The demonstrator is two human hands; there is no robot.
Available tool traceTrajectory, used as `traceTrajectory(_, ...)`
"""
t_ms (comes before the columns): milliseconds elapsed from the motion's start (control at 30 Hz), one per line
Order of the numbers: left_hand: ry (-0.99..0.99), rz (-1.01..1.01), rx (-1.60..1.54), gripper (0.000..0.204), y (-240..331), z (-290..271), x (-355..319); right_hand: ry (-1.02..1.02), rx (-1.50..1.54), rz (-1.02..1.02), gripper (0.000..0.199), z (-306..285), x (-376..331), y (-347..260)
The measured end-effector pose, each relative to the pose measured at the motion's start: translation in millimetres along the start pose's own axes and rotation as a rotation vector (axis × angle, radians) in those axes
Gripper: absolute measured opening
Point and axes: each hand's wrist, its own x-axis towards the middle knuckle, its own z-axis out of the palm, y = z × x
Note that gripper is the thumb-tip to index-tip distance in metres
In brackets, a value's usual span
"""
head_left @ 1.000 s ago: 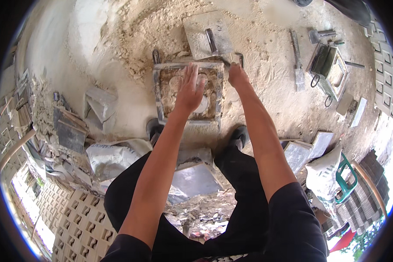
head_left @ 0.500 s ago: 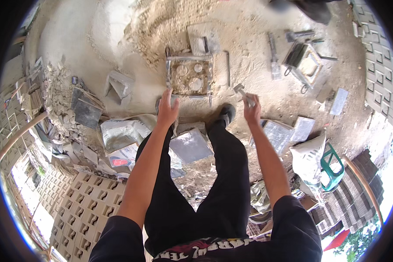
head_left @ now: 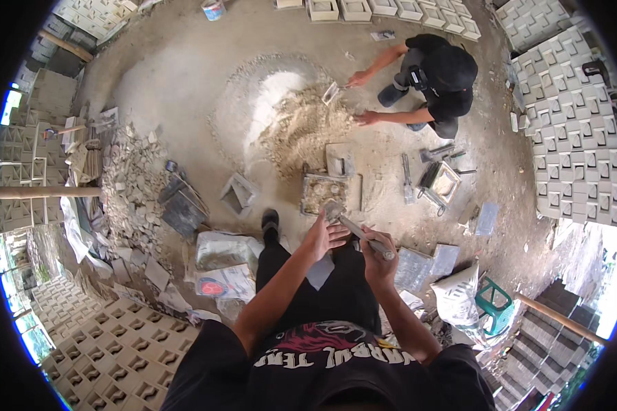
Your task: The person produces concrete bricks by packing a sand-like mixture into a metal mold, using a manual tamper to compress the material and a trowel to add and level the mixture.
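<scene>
My right hand (head_left: pixel 379 255) is wrapped round the handle of a hammer (head_left: pixel 353 228), its grey head pointing up and to the left. My left hand (head_left: pixel 320 238) is open beside the hammer head, fingers stretched out; whether it touches the tool I cannot tell. Just beyond the hands lies a square mould frame (head_left: pixel 304 198) with sandy material and round shapes inside. A flat square plate (head_left: pixel 340 159) rests at its far edge, and a thin bar (head_left: pixel 360 192) lies to its right.
Another person (head_left: pixel 440 85) crouches at far right, trowel (head_left: pixel 330 93) in hand, by a sand pile (head_left: pixel 301 123). A second metal mould (head_left: pixel 440 183) lies to the right. Left are a hollow block (head_left: pixel 238 195) and rubble (head_left: pixel 134 198); near right, a sack (head_left: pixel 457 298) and green stool (head_left: pixel 493 305).
The view has risen, bringing the other person and the block rows into sight. Both my hands are closer to my body and to each other, the hammer now across by my left hand.
</scene>
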Motion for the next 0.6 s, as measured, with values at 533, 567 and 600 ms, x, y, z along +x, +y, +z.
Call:
traceTrajectory(533, -0.083, 0.575, -0.425, 0.036, 185, -110, -197, -0.085, 0.704, 0.399, 0.039, 163, -10, -165)
traceTrajectory(567, -0.079, 0.585, -0.411, 0.036, 193, -111, -200, -0.085, 0.682, 0.389, 0.038, 161, -10, -170)
traceTrajectory(600, -0.076, 0.594, -0.396, 0.037, 200, -111, -203, -0.085, 0.66, 0.381, 0.036, 159, -10, -175)
